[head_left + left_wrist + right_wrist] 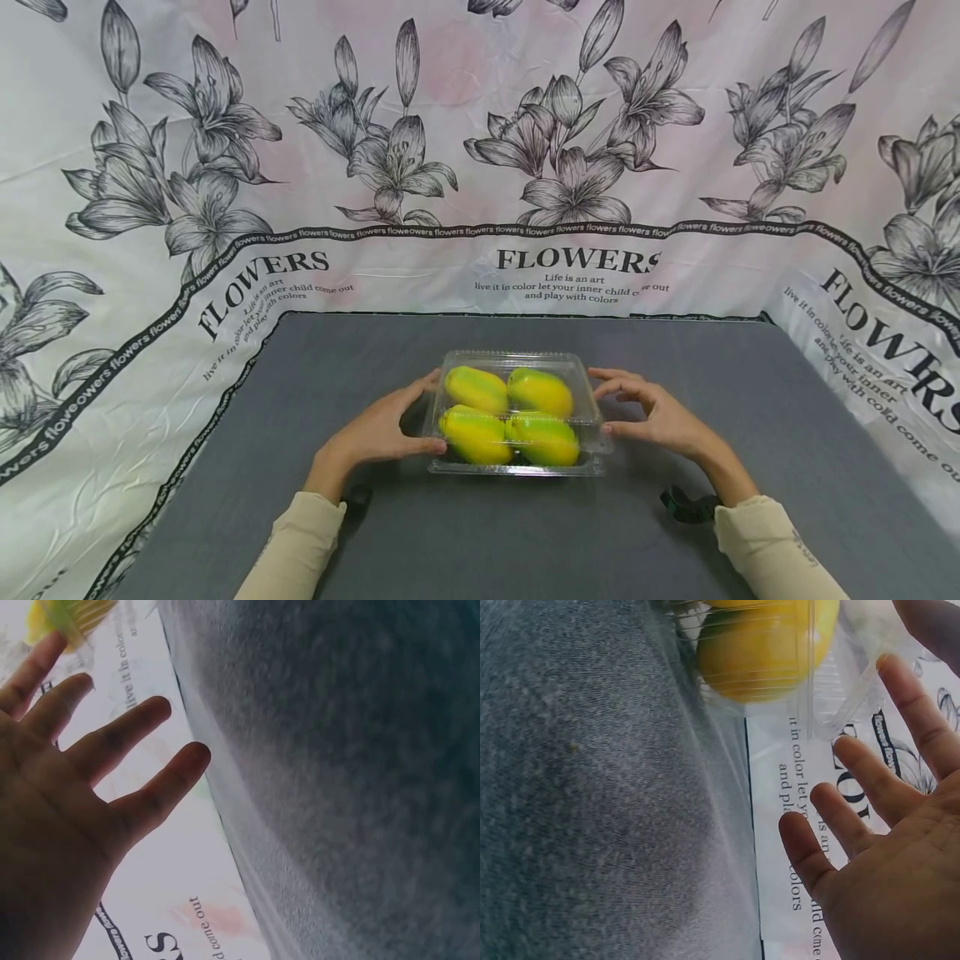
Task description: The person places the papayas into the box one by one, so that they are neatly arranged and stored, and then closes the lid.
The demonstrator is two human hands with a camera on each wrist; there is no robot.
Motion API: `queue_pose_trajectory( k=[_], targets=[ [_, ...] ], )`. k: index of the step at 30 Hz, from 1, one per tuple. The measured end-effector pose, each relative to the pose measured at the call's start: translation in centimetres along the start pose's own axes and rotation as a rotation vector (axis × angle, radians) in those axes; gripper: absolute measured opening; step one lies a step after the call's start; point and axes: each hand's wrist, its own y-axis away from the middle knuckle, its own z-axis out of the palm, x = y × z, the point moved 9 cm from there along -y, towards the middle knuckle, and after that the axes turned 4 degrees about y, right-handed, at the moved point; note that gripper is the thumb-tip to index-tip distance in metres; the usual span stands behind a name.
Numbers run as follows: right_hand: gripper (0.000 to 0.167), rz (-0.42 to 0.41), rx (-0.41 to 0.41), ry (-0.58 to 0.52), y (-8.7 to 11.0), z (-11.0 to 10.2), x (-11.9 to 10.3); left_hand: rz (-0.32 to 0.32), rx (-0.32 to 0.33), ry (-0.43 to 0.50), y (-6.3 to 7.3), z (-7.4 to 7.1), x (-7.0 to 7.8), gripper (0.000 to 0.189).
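A clear plastic clamshell box [517, 470] with several yellow-green mangoes [477, 437] sits on the grey cloth in the head view. Its transparent lid [513, 359] covers the fruit. My left hand [373, 429] is at the box's left side, thumb at the front corner and fingers toward the back. On the opposite side, my right hand [663, 421] has its thumb and fingertips right at the lid's edge. Fingers are spread and mostly straight in both wrist views. The right wrist view shows a mango [754, 664] through the plastic beside the index fingertip.
Grey cloth [480, 542] covers the table. A white flower-printed curtain [420, 275] rises along the back and sides. Dark straps are by both wrists, the right strap [688, 506] showing more plainly.
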Motion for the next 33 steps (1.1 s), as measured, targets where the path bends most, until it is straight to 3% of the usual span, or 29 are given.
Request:
queue_pose_trajectory(
  k=[12,19,28,33],
  targets=[
    [0.035,0.010,-0.009,0.022,0.6,0.7,0.7,0.088,0.004,0.043,0.7,-1.8,0.5,0.062],
    [0.033,-0.029,-0.013,-0.027,0.8,0.8,0.5,0.110,-0.033,0.184,0.7,-1.8,1.0,0.073],
    [0.032,-0.067,-0.050,-0.182,1.0,1.4,0.0,0.034,-0.076,0.093,0.5,-0.5,0.6,0.098],
    [0.047,-0.079,-0.070,-0.191,1.1,1.9,-0.2,0.026,-0.065,0.088,0.4,-0.3,0.5,0.102]
  ],
)
